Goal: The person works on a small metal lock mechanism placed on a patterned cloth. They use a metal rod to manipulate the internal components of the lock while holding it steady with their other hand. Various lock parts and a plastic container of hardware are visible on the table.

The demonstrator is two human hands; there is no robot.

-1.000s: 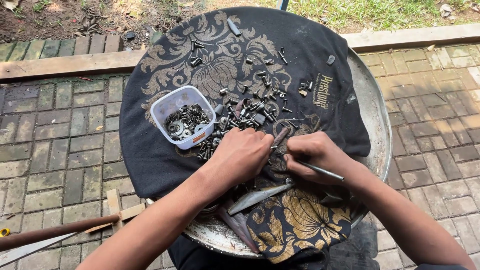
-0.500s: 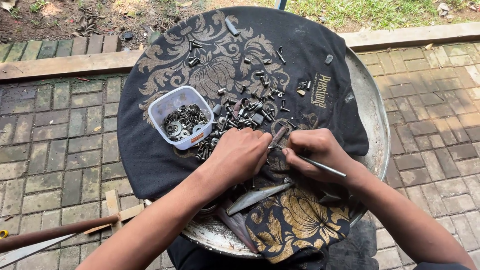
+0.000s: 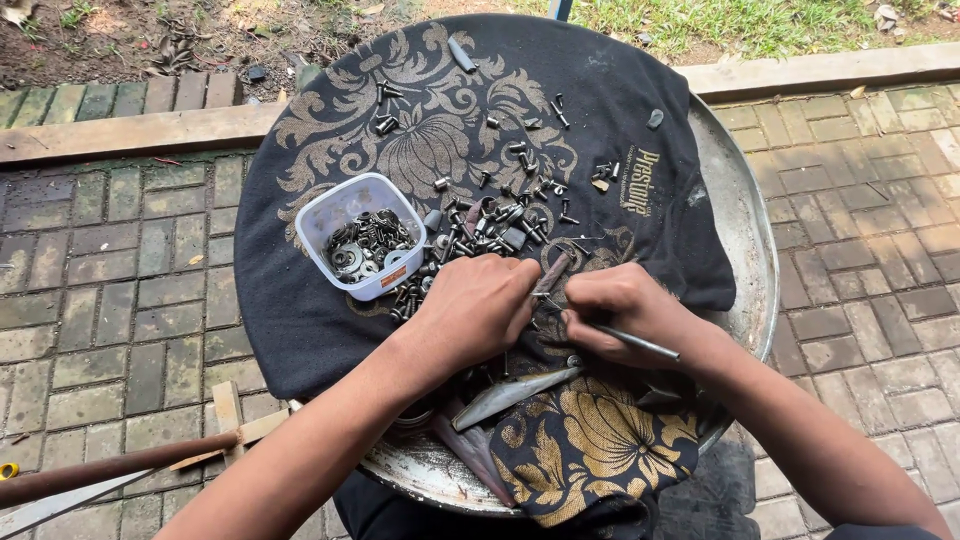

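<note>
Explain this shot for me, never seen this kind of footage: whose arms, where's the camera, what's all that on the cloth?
The camera sits on a person's head and looks down, so the two bare arms are the wearer's own. The left hand and right hand meet over a dark cloth with gold floral print spread on a round metal tray above brick paving. The right hand holds a thin metal rod; what the left hand pinches is hidden. On the cloth lie scattered screws and bolts and a small white plastic tub filled with washers and small metal parts. A flat metal blade lies near the wrists.
</note>
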